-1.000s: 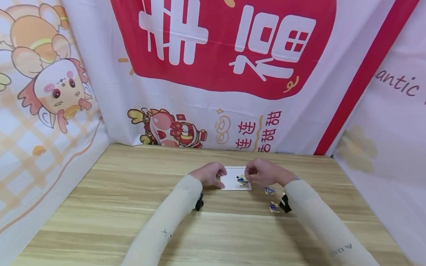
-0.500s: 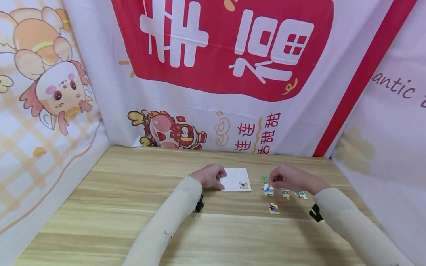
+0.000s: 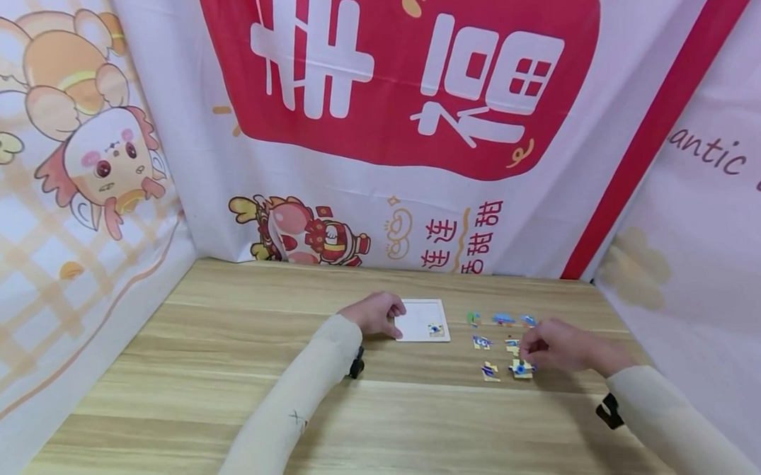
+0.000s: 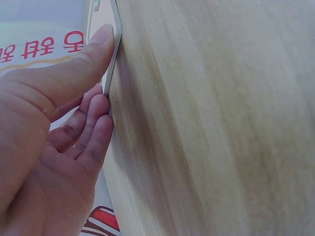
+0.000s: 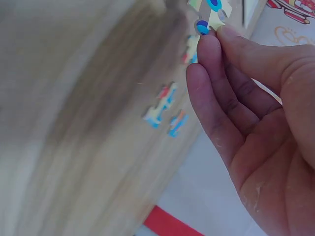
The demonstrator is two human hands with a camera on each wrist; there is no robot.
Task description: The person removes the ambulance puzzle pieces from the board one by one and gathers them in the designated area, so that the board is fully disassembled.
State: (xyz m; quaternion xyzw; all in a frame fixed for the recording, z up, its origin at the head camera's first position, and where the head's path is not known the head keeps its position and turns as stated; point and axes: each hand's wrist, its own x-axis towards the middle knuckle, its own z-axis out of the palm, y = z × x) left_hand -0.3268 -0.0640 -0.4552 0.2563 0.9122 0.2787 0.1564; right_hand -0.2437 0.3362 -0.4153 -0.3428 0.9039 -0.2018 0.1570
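My left hand [image 3: 376,314] grips the left edge of a white puzzle tray [image 3: 416,314], thumb on top and fingers along its side, as the left wrist view shows. One jigsaw piece [image 3: 435,329] with a blue round mark lies in the tray's near right corner. Right of the tray, my right hand [image 3: 560,344] pinches another jigsaw piece [image 3: 521,369], yellowish with a blue circle, between thumb and index finger. In the right wrist view that pinched piece [image 5: 212,19] shows at the fingertips, over the wooden table [image 3: 389,428].
Several loose puzzle pieces lie in rough rows right of the tray, among them a green one [image 3: 473,319], a blue one [image 3: 503,319] and a purple-marked one [image 3: 490,371]. Printed cloth [image 3: 376,145] hangs along the table's back and sides.
My right hand has moved from over the tray rightward and nearer, past the loose pieces, with a puzzle piece in its fingertips. My left hand has stayed on the tray's edge.
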